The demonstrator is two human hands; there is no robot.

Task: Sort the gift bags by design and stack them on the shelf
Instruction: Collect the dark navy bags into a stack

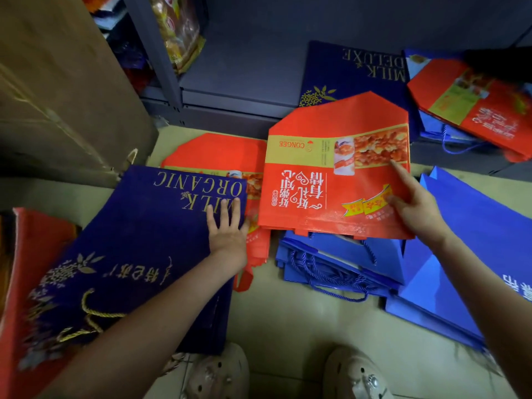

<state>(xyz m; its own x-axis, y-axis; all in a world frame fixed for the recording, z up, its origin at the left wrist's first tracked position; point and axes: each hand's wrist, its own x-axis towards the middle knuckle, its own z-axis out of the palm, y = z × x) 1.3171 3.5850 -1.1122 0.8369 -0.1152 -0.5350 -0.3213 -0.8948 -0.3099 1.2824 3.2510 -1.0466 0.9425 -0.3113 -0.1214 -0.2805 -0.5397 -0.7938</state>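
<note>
Flat gift bags lie scattered on the floor. My left hand rests with straight fingers on a dark navy "Milk Organic" bag at the left. My right hand holds the right edge of a red "Congee" bag, lifted off the floor, with the forefinger stretched over its face. Another red bag lies partly under the navy one. Bright blue bags with cord handles lie beneath the lifted red bag. On the low grey shelf sit a navy "Milk Deluxe" bag and a red stack.
A large cardboard box stands at the left against the shelf post. More blue bags spread to the right. A red bag lies at the far left edge. My two feet in pale clogs stand on beige floor tiles.
</note>
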